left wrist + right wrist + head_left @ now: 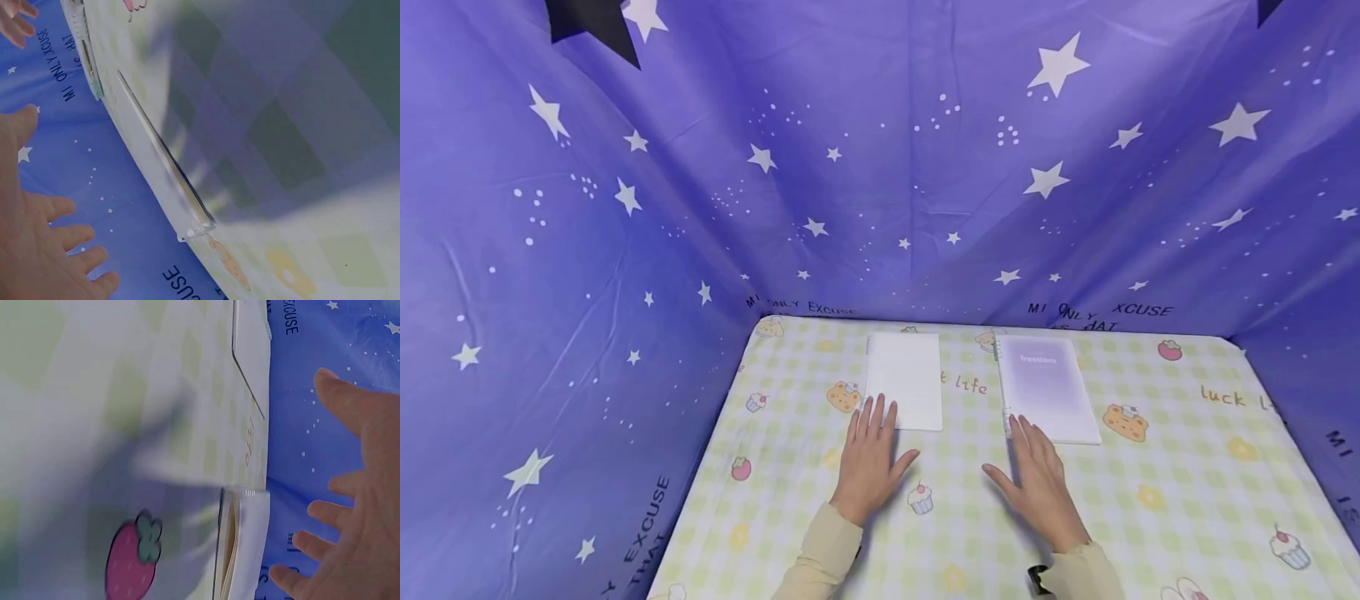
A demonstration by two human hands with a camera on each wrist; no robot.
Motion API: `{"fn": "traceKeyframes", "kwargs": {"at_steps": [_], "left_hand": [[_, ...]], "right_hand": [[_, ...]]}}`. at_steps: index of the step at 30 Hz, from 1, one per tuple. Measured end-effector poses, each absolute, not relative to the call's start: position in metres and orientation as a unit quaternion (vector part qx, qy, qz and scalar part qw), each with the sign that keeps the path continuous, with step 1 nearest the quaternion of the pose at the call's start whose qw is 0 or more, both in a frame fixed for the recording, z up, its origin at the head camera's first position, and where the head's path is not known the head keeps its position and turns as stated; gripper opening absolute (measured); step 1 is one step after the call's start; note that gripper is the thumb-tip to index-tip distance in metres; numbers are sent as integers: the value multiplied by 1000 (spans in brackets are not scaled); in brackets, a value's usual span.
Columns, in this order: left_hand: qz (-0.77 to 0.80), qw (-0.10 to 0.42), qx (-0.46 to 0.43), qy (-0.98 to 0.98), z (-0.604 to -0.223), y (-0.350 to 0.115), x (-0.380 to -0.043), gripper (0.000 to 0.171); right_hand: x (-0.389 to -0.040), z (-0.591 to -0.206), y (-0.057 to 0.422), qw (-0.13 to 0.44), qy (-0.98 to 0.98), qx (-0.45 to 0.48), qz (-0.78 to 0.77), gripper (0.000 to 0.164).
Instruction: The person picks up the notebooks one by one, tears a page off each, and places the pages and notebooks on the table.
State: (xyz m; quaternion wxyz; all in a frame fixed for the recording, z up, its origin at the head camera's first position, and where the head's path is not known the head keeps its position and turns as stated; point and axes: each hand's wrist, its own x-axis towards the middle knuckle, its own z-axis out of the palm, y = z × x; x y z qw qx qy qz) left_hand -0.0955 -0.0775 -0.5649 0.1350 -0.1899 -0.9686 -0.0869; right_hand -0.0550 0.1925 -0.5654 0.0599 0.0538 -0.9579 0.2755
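Observation:
Two spiral-bound notebooks lie apart on a patterned tablecloth. The left one, a white notebook (910, 375), has a plain top face. On the right is a purple notebook (1051, 396) with "freedom" printed on its cover and rings along its left side. My left hand (868, 471) is at the near edge of the white notebook, fingers extended and thumb spread. My right hand (1039, 483) is at the near left corner of the purple one, thumb apart. Both wrist views show daylight between each hand and the notebooks, and both hands hold nothing.
A checked tablecloth (955, 533) with printed cupcakes, strawberries and bears covers the table. Blue-purple curtains (880, 192) with white stars hang around its back and sides. A dark band (1039, 579) shows at my right wrist.

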Motion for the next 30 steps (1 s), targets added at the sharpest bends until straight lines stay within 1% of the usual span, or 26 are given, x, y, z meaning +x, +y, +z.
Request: {"fn": "traceKeyframes", "kwargs": {"at_steps": [9,18,25,30], "left_hand": [[-90,139,-199,-966,-567,-85,-100,79],[-78,109,-212,-968,-569,-85,-107,76],[-69,100,-214,-969,-574,-89,-117,70],[-61,89,-211,-972,-577,-90,-125,66]], "right_hand": [[-70,-570,173,71,-947,71,304,86],[-84,-579,157,79,-942,90,314,80],[-94,-583,139,45,-939,56,335,77],[-103,-584,124,48,-934,22,353,66]]}}
